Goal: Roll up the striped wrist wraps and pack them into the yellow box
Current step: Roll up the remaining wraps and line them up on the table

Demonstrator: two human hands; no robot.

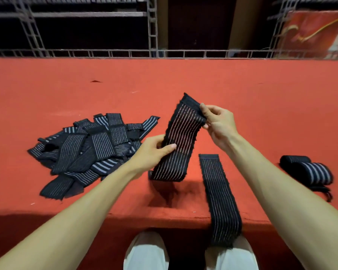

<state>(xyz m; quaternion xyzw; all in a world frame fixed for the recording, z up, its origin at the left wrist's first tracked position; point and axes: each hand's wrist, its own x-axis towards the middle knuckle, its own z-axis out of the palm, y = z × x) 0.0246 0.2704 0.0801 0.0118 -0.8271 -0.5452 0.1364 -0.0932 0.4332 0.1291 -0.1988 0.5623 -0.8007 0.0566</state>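
I hold one black wrist wrap with thin pale stripes (pixel 180 137) up above the red table. My right hand (pixel 217 123) pinches its upper black end. My left hand (pixel 156 149) grips its left edge near the middle, and the lower end hangs just above the table. A second wrap (pixel 219 195) lies flat on the table to the right and droops over the front edge. A rolled wrap (pixel 308 172) lies at the right. A pile of several loose striped wraps (pixel 90 151) sits at the left. No yellow box is in view.
The red cloth-covered table (pixel 183 78) runs across the whole view, its front edge close to my knees in white trousers (pixel 146 254). Metal truss railings (pixel 152 26) and a red banner (pixel 316 34) stand behind the far edge.
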